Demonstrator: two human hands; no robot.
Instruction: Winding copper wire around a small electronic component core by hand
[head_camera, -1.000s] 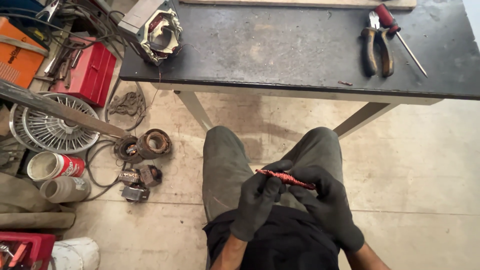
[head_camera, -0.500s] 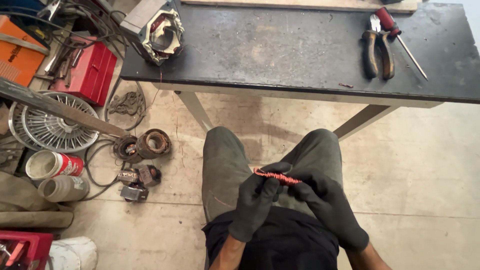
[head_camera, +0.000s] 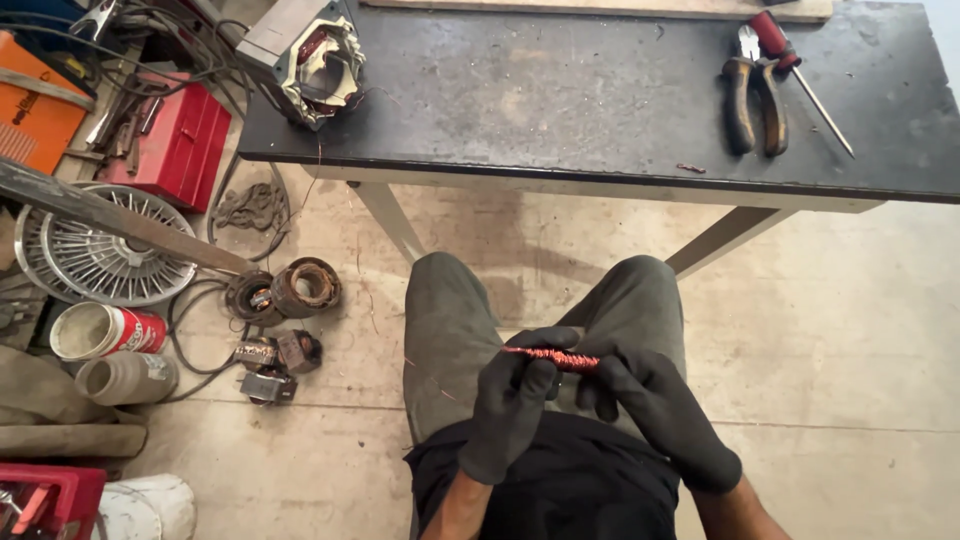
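Observation:
Both my hands wear black gloves and hold a short twisted bundle of copper-red wire (head_camera: 552, 357) over my lap. My left hand (head_camera: 512, 400) grips its left end, and my right hand (head_camera: 648, 405) pinches its right end. I sit with my knees toward a dark-topped workbench (head_camera: 560, 110). On the bench's left corner rests a motor stator with copper windings (head_camera: 318, 68). Pliers (head_camera: 755, 102) and a red-handled screwdriver (head_camera: 800, 62) lie at the bench's right.
On the floor to the left are a red toolbox (head_camera: 180, 140), a wire fan guard (head_camera: 105, 255), round motor parts (head_camera: 295, 290), two cans (head_camera: 105, 350), an orange case (head_camera: 35, 110) and a metal bar (head_camera: 120, 225). Bare concrete floor lies to the right.
My hands with the wire bundle have shifted slightly lower and to the right over my lap. The bundle stays gripped at both ends.

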